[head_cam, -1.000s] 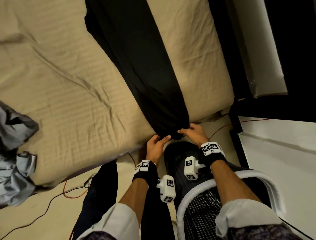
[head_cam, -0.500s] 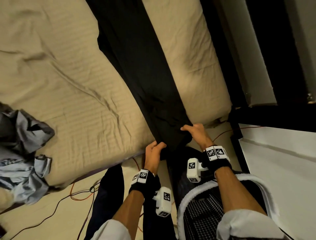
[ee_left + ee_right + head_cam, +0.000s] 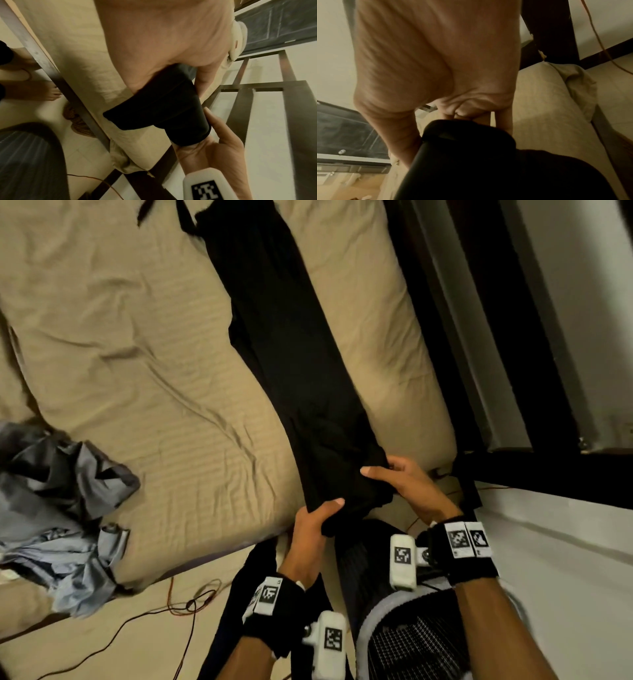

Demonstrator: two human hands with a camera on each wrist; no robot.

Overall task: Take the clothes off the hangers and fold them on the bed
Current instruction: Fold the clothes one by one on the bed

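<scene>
A long black garment (image 3: 291, 344) lies stretched lengthwise across the beige bed (image 3: 137, 371), running from the far top down to the near edge. Its near end is bunched and lifted off the mattress edge. My left hand (image 3: 317, 517) grips the lower left corner of that end, thumb on top. My right hand (image 3: 394, 477) holds the right side of the same end, fingers curled round the fabric. In the left wrist view the black garment (image 3: 163, 108) hangs folded between both hands. The right wrist view shows my fingers pinching the black cloth (image 3: 471, 155).
A crumpled grey-blue garment (image 3: 58, 508) lies at the bed's left near edge. Cables (image 3: 191, 604) trail over the floor below the bed. A laundry basket (image 3: 411, 638) stands by my legs. A dark bed frame (image 3: 479, 371) and a white wall bound the right side.
Both hands have lifted the garment's near end up and forward onto the mattress edge, and the fabric is now bunched between them. The camera view has shifted so more of the bed shows.
</scene>
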